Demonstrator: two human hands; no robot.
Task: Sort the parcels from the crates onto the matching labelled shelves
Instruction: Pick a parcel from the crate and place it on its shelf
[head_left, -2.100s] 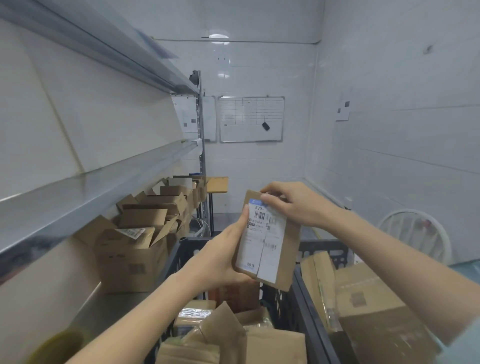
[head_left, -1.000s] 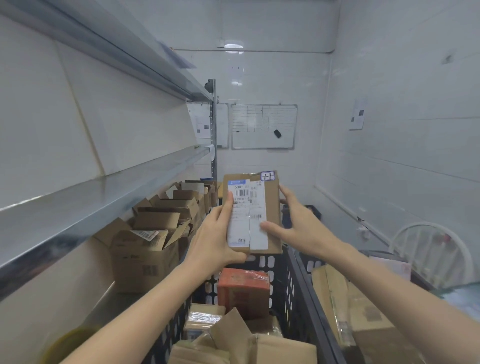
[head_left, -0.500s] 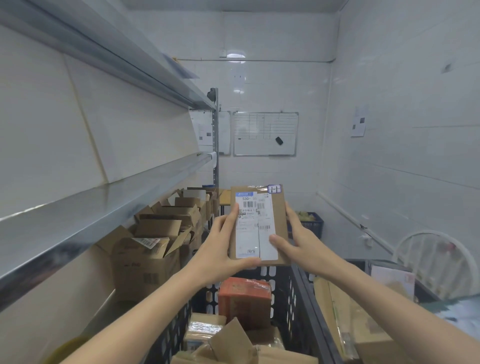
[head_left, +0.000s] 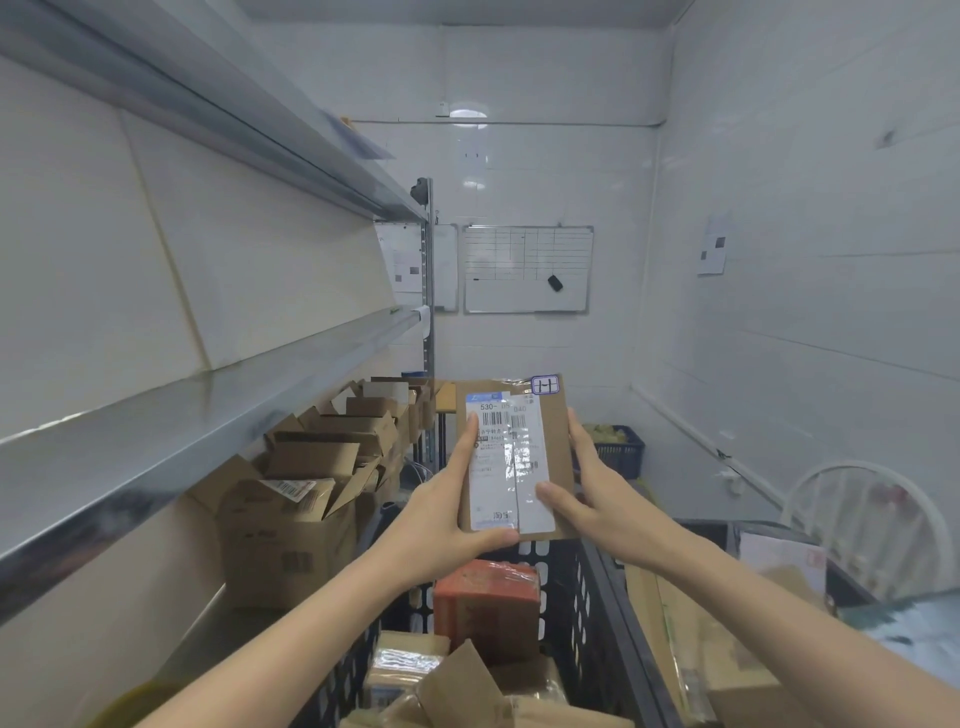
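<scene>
A flat brown parcel (head_left: 553, 441) with a white shipping label and a small purple-edged sticker at its top right corner is held upright in front of me. My left hand (head_left: 441, 514) grips its left edge and bottom, thumb on the label. My right hand (head_left: 592, 493) grips its right edge, thumb on the label's lower right. Below it a black crate (head_left: 582, 603) holds a red-orange parcel (head_left: 485, 608) and several brown parcels. Metal shelves (head_left: 208, 410) run along the left wall.
Several open cardboard boxes (head_left: 291, 525) stand on the lower shelf at left. A second crate (head_left: 701, 649) with large parcels sits at right. A white chair (head_left: 867, 525), a small blue basket (head_left: 618, 449) and a whiteboard (head_left: 527, 267) lie beyond.
The parcel was turned upright with its label toward me and raised. My right hand shifted from its top corner to its right edge. My view tilted upward slightly.
</scene>
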